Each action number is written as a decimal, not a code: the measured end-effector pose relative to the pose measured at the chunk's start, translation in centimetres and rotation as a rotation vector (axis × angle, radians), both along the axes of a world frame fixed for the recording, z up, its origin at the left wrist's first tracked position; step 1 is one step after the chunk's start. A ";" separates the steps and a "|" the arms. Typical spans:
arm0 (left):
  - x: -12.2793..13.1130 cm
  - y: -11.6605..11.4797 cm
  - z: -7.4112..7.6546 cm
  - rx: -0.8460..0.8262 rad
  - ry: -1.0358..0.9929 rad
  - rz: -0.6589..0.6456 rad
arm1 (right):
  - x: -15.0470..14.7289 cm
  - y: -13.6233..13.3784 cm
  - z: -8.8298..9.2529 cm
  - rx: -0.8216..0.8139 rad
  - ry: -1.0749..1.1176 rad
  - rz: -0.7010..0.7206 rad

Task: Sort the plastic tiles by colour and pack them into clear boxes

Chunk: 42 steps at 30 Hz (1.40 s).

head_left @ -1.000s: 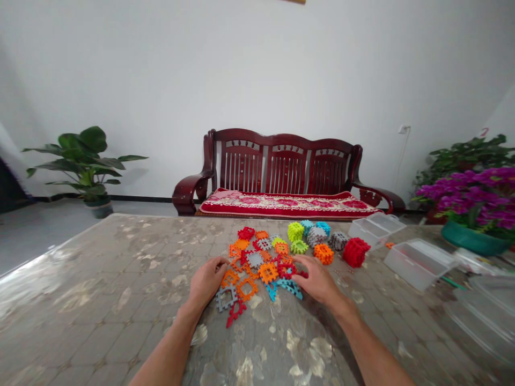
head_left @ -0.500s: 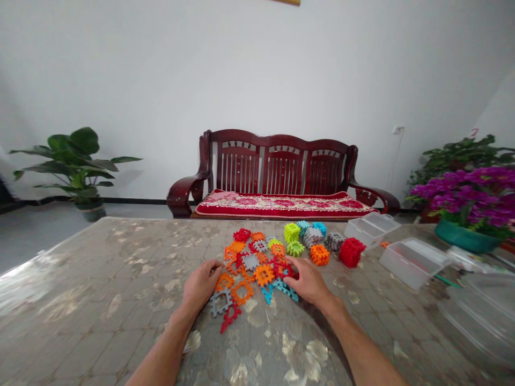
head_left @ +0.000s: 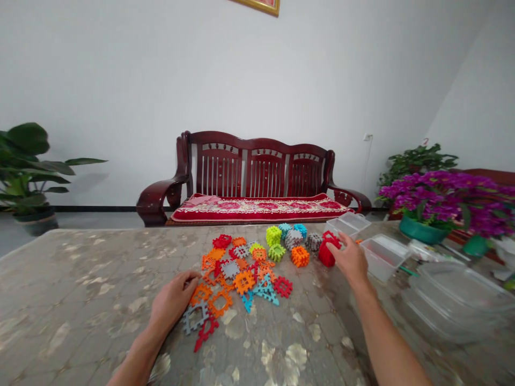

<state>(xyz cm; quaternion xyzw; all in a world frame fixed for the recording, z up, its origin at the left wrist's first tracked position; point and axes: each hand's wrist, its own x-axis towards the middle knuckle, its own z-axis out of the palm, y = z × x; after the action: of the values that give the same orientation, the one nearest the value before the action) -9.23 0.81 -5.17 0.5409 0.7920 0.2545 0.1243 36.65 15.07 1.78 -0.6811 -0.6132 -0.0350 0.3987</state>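
Observation:
A loose spread of flat interlocking plastic waffle pieces (head_left: pixel 237 271) in orange, red, grey and blue lies on the patterned table top (head_left: pixel 100 279). My left hand (head_left: pixel 173 300) rests open at the spread's near left edge, next to an orange piece (head_left: pixel 200 294) and a grey piece (head_left: pixel 195 316). My right hand (head_left: pixel 350 260) is at the far right of the pieces, its fingertips pinching a red piece (head_left: pixel 330 237) at the top of a red assembled cube (head_left: pixel 325 255). The hand partly hides that cube.
Several assembled cubes, including a lime one (head_left: pixel 273 236) and an orange one (head_left: pixel 300 256), stand beyond the spread. Clear plastic boxes (head_left: pixel 380 258) and a large clear lid (head_left: pixel 454 300) sit to the right. A potted orchid (head_left: pixel 442 203) stands past the table's right side.
My right hand has moved right from the flat pieces to the red cube, apparently bringing a red piece along. My left hand stays by the pieces, and the whole view has swung left.

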 end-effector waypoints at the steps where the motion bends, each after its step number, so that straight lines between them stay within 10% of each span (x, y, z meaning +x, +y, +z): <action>1: 0.0 0.0 -0.1 0.001 -0.001 -0.001 | 0.5 0.2 0.2 -0.031 -0.033 -0.031; 17: -0.3 0.2 -0.4 -0.003 0.015 0.001 | 1.1 0.9 -0.4 0.002 -0.173 -0.148; 21: -0.1 0.0 0.0 -0.005 0.010 0.000 | -1.0 -0.7 -1.0 0.087 -0.015 0.100; 27: 0.1 0.0 0.3 -0.018 0.001 0.005 | -7.1 -5.1 -3.6 -0.236 -0.012 0.593; 42: 0.1 -0.1 0.2 0.023 0.008 0.007 | -9.6 -7.4 -5.7 -0.273 -0.226 0.607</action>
<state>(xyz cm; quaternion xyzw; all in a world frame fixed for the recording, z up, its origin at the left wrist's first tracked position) -9.13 0.72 -4.99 0.5403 0.7915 0.2619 0.1141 27.08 7.63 -3.93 -0.5066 -0.8269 0.0921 0.2260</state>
